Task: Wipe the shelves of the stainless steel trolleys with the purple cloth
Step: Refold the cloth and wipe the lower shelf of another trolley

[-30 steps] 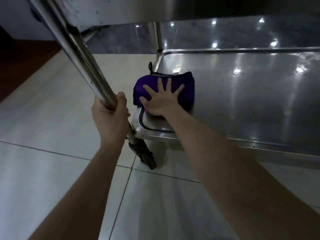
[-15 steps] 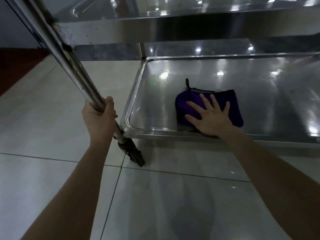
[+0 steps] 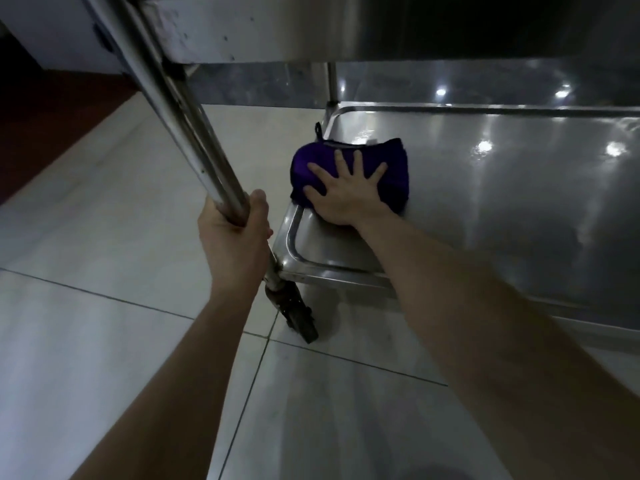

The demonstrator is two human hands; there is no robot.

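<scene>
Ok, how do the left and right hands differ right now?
The left hand is curled round the trolley's upright post; the right hand lies flat, fingers spread, pressing the purple cloth. The left hand sits outside the lower shelf, above the caster; the right hand is over the shelf's corner nearest that post. Both are bare, with arms stretched forward.

Right hand (image 3: 346, 202) hides part of the purple cloth (image 3: 394, 168) — shelf (image 3: 519, 220) cut off right.
</scene>
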